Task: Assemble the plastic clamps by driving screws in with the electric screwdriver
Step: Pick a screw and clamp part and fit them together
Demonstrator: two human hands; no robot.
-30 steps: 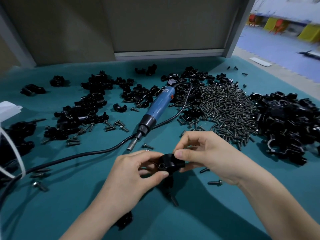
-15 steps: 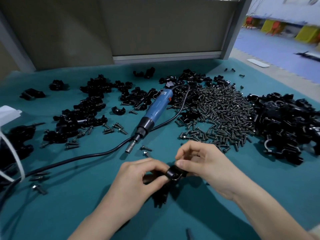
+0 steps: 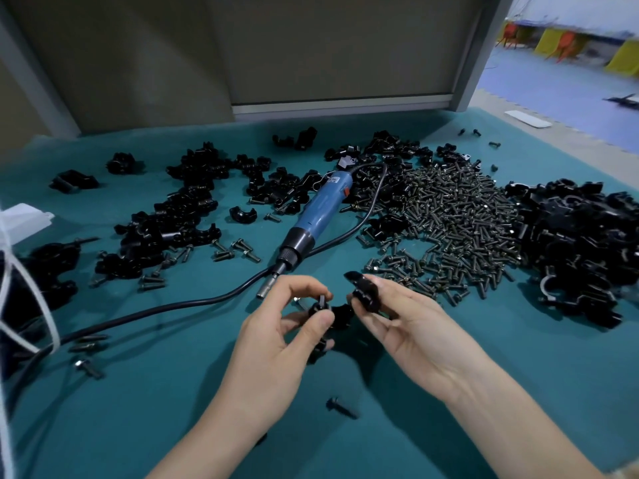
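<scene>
Black plastic was in both yr hands. Yr left hand (image 3: pixel 283 340) pinched a small clamp piece (image 3: pixel 320 308), thumb and pointer finger curled round it. A screw maybe stuck up from it, but it was too small to be sure. Yr right hand (image 3: pixel 415 326) held the other clamp half (image 3: pixel 364 293) near its fingertips, thumb on one side and fingers on the other, I think. The two bits were apart but just beside each other, the half a bit up and to the right of the piece. So the next job, I'd guess, was to bring them together w/ the holes lined up. The blue screwdriver (image 3: pixel 320 212) lay flat past yr hands. Its long side went from far-right to near-left, and its tip pointed at yr left hand, v. near it. Yr left hand was closer to that tip; yr right hand was closer to the screw pile (image 3: pixel 449 216). One loose screw (image 3: pixel 340 406) lay between yr arms. The green-blue cloth (image 3: pixel 553 357) on the table looked soft, so small bits prob. wouldn't roll far. A big heap of clamp parts (image 3: pixel 587 243) sat far right. A grey wall (image 3: pixel 311 46) stood behind.
</scene>
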